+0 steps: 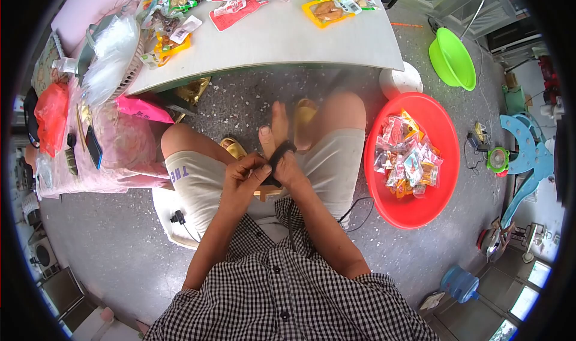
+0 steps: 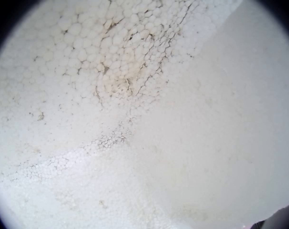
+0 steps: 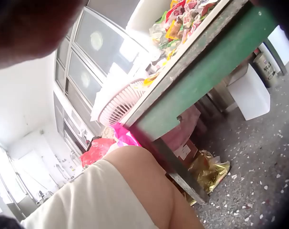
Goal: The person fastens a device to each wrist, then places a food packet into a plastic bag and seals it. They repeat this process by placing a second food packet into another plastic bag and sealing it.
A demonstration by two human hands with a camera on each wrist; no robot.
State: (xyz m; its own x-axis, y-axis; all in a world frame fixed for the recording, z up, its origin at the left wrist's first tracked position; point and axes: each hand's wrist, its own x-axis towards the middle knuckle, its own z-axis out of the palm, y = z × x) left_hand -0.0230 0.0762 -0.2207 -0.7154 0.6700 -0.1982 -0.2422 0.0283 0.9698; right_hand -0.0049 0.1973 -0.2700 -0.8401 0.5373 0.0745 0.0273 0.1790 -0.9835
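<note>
In the head view, my left hand pinches a black strap with curled fingers and thumb. The strap wraps around the right wrist. Beyond it, my right hand extends forward, its fingers straight and its thumb apart, holding nothing. Both hands are above the lap, between the knees. A dark, blurred skin surface fills the upper left corner of the right wrist view; which part it is cannot be told. No hand shows in the left wrist view, only a white foam surface with dark cracks.
A white-topped table in front bears colourful packets. On the right stands a red basin of packets, with a green basin farther off. A basket with plastic bags is at the left.
</note>
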